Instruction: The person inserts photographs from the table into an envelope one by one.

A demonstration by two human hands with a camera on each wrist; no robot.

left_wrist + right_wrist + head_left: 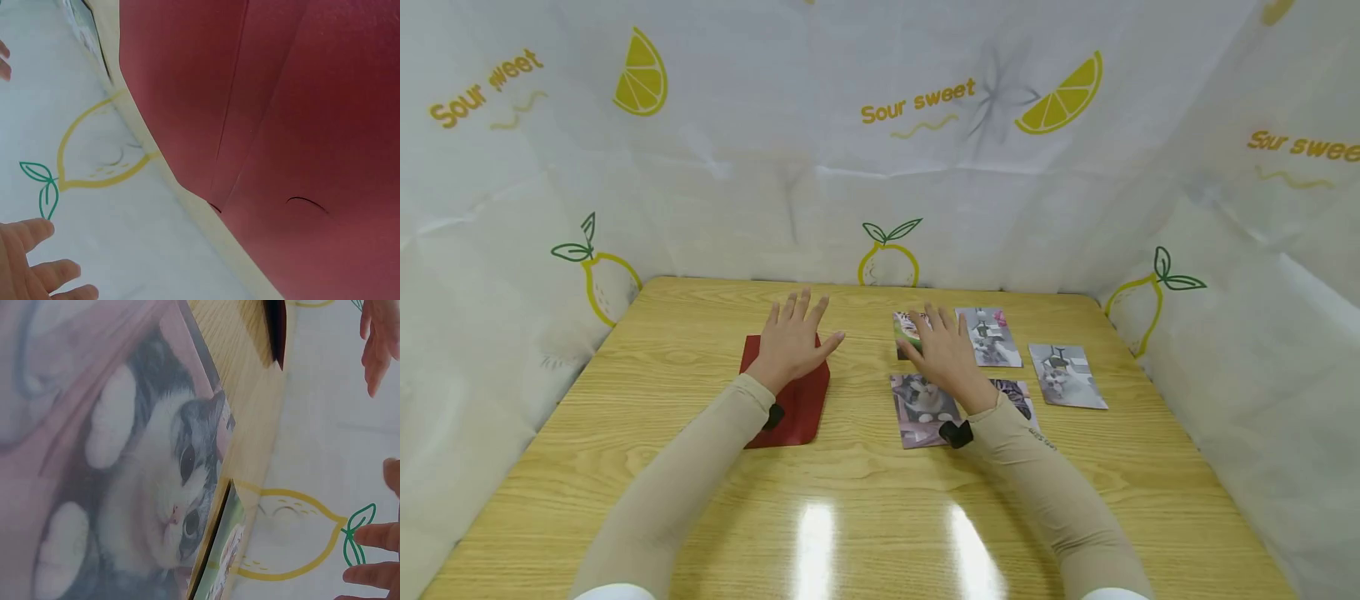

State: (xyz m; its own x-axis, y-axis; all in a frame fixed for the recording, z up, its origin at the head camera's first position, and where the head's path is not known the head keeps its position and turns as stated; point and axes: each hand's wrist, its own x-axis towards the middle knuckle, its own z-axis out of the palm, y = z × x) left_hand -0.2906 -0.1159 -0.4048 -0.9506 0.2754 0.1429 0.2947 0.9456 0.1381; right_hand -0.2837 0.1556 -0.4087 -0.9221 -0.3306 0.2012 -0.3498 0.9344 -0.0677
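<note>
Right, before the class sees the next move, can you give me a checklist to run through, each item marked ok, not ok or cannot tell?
1. Hands free: ok. The left hand and right hand are spread and hold nothing.
2. Red envelope on the table: ok. It lies below the left hand in the head view.
3. Photos separate from the envelope: ok. Five photos show, all to its right.
4. Every photo in full view: not ok. The right hand partly hides the green photo, and the right sleeve partly covers another.
5. Envelope empty: cannot tell. Its inside is not visible.
</note>
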